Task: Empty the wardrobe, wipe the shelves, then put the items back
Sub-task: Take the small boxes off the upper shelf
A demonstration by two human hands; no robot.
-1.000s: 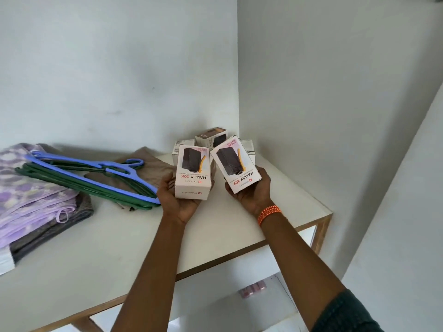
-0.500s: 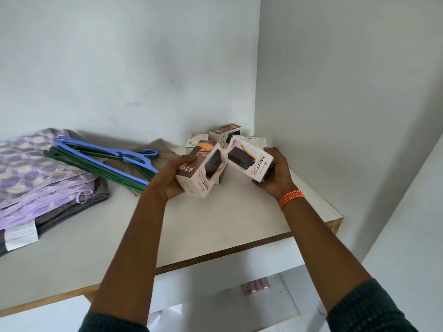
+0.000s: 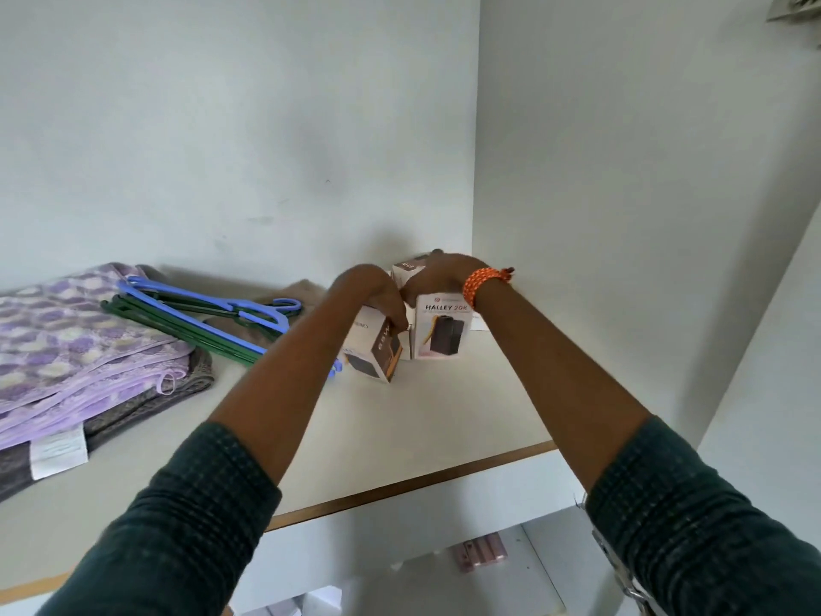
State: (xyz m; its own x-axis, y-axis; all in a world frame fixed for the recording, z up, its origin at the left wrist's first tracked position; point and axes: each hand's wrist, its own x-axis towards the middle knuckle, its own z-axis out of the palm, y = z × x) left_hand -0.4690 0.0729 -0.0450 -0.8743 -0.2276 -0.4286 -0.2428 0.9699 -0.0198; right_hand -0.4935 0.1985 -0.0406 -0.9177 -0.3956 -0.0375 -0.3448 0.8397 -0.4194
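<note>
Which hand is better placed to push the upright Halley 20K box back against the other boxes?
Right. The right hand already rests on top of that Halley 20K box; the left hand grips the tilted box.

A: What hides behind the right hand [image 3: 437,277]?
B: A small white cardboard box at the back [image 3: 406,265]; only one corner shows, its print too small to read.

A: And the folded lilac patterned blanket [image 3: 80,344]?
B: The left edge cuts it off. The left hand [image 3: 375,295] covers the top of the tilted white-and-black cardboard box [image 3: 377,349].
</note>
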